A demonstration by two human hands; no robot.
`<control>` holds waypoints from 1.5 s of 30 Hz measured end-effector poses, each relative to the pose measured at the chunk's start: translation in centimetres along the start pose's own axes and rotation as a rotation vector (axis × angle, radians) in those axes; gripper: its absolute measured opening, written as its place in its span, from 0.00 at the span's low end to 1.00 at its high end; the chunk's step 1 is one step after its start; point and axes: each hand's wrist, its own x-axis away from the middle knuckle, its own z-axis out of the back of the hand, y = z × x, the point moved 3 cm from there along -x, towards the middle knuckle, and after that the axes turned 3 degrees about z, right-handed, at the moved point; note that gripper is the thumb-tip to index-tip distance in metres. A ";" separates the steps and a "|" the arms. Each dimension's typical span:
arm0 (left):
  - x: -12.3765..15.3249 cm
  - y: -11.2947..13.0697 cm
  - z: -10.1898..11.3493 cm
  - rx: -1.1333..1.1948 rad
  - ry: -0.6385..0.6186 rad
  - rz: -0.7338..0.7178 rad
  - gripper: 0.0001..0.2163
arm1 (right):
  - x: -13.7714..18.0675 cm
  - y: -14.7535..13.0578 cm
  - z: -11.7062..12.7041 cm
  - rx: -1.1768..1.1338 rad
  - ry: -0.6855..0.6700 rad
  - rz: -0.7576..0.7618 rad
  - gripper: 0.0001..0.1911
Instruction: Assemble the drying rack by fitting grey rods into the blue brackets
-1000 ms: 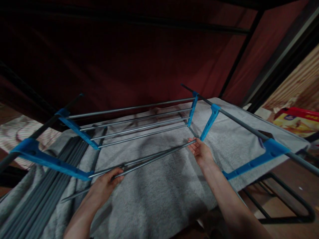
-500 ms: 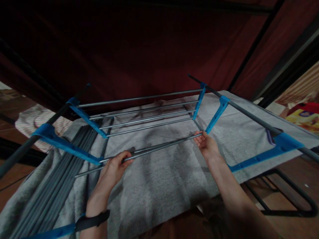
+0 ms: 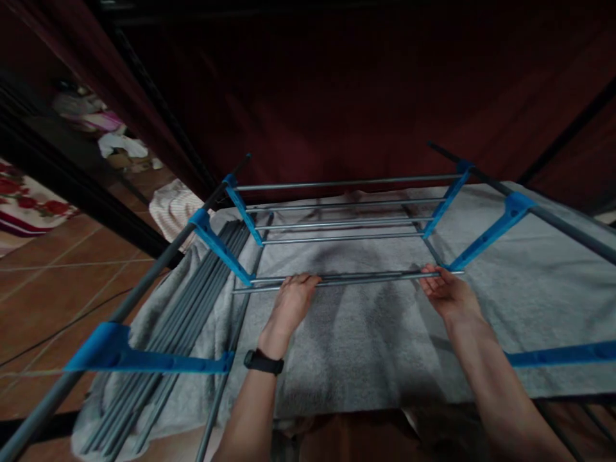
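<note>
A thin grey metal tube (image 3: 368, 280) runs crosswise between my hands, close alongside a second tube at the lower end of the middle blue brackets. My left hand (image 3: 298, 292) closes over the tubes towards their left part, palm down. At the other end, beside the right middle bracket (image 3: 486, 234), my right hand (image 3: 447, 289) grips the tube from below with curled fingers. The tube's left end sticks out past the left middle bracket (image 3: 219, 244). Further back, several crossbars (image 3: 337, 223) span the rear pair of blue brackets (image 3: 447, 200).
Loose grey tubes (image 3: 192, 308) lie bundled on the grey blanket (image 3: 366, 346) at left. Long side poles (image 3: 158, 269) carry the brackets, including a front left one (image 3: 144, 359). Dark red fabric (image 3: 327, 96) hangs behind. Striped cloth (image 3: 173, 208) lies at left.
My view has turned left, so the frame appears further right. The held tube has shifted right relative to the brackets and lies more level; its right end now passes beyond the right bracket.
</note>
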 end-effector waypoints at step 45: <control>-0.1 -1.4 0.2 -0.160 -0.021 0.176 0.18 | 1.5 2.9 -1.3 0.124 -0.090 -0.134 0.11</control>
